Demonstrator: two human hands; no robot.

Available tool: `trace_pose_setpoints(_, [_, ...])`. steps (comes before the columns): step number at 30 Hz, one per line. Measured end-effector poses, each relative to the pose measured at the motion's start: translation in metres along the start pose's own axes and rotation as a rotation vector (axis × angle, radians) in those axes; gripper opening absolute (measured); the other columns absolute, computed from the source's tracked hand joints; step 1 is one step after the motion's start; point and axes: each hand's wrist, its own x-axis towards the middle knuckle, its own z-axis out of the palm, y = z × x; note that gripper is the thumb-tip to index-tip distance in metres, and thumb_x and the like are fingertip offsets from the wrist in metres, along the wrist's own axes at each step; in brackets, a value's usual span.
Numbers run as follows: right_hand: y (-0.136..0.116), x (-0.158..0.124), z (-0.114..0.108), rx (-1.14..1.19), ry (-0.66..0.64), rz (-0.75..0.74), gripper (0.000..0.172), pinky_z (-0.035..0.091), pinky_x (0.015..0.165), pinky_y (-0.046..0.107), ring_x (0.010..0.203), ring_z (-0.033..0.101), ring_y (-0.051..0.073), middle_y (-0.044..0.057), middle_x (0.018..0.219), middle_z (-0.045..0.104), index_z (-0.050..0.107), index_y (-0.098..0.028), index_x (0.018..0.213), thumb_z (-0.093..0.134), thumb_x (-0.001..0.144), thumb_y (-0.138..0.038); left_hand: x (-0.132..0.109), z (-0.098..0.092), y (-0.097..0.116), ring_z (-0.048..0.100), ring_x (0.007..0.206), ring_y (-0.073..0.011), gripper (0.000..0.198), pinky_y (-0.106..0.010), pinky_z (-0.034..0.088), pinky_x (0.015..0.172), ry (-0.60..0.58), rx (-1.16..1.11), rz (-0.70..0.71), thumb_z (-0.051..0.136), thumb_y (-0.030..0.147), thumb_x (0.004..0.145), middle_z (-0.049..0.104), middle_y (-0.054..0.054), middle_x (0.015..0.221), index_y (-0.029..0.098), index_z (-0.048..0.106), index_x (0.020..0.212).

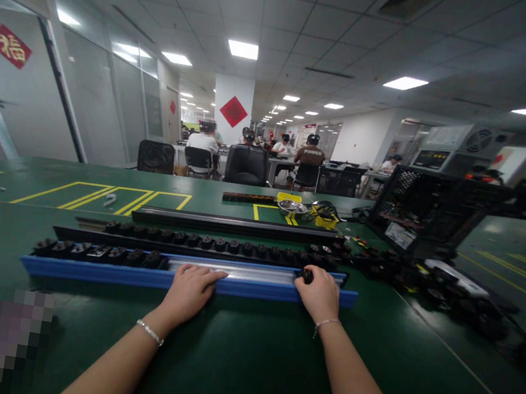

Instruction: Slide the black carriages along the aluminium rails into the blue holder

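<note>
A long blue channel (259,290) lies across the green table in front of me, with a shiny metal strip (258,274) inside it. Several black socket-like modules (99,253) sit in a row along its left part. Over the front wall of the channel, near its middle, my left hand (192,288) is closed, fingers curled across the rim. At the right end, my right hand (321,294) pinches a small black module (305,275) between thumb and fingers, at the metal strip. The fingers hide part of that module.
Behind the channel lie a black rail with modules (221,243) and another dark rail (239,225). Farther back stand a metal bowl (292,208) and a yellow basket (324,216). An opened computer case (426,215) and loose black parts (455,298) occupy the right. People sit beyond.
</note>
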Motion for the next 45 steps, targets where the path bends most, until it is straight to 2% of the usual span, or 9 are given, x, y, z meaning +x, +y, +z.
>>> trace_pose_setpoints(6, [0.006,0.002,0.0,-0.005,0.02,0.01,0.027,0.036,0.082,0.032,0.091,0.054,0.021,0.006,0.094,0.064,0.063,-0.021,0.091,0.051,0.068,-0.028,0.0,-0.001,0.0,0.055,0.093,-0.0172,0.039,-0.041,0.027,0.094,-0.001,-0.009,-0.001,0.043,0.021,0.084,0.066,0.001,0.094,0.038,0.055,0.116])
trace_pose_setpoints(18, [0.004,0.002,-0.004,-0.028,0.001,0.034,0.027,0.035,0.084,0.035,0.094,0.053,0.023,0.006,0.096,0.064,0.062,-0.02,0.091,0.05,0.07,-0.031,-0.001,0.001,-0.001,0.055,0.093,-0.0174,0.039,-0.04,0.027,0.093,0.02,-0.006,0.008,0.044,0.02,0.083,0.066,0.002,0.092,0.039,0.055,0.116])
trace_pose_setpoints(27, [0.021,0.008,-0.005,-0.048,0.028,0.066,0.03,0.038,0.082,0.032,0.092,0.053,0.022,0.007,0.095,0.064,0.062,-0.018,0.094,0.049,0.069,-0.029,0.0,0.002,-0.002,0.055,0.093,-0.0178,0.038,-0.041,0.027,0.092,0.021,-0.001,0.015,0.044,0.021,0.084,0.066,0.002,0.093,0.039,0.055,0.116])
trace_pose_setpoints(45, [0.026,0.01,-0.005,-0.073,0.039,0.142,0.032,0.038,0.084,0.032,0.095,0.053,0.023,0.006,0.095,0.064,0.063,-0.019,0.094,0.05,0.067,-0.028,0.0,0.002,-0.001,0.055,0.093,-0.0175,0.039,-0.041,0.028,0.093,0.03,-0.012,0.011,0.045,0.02,0.083,0.065,0.001,0.093,0.038,0.056,0.115])
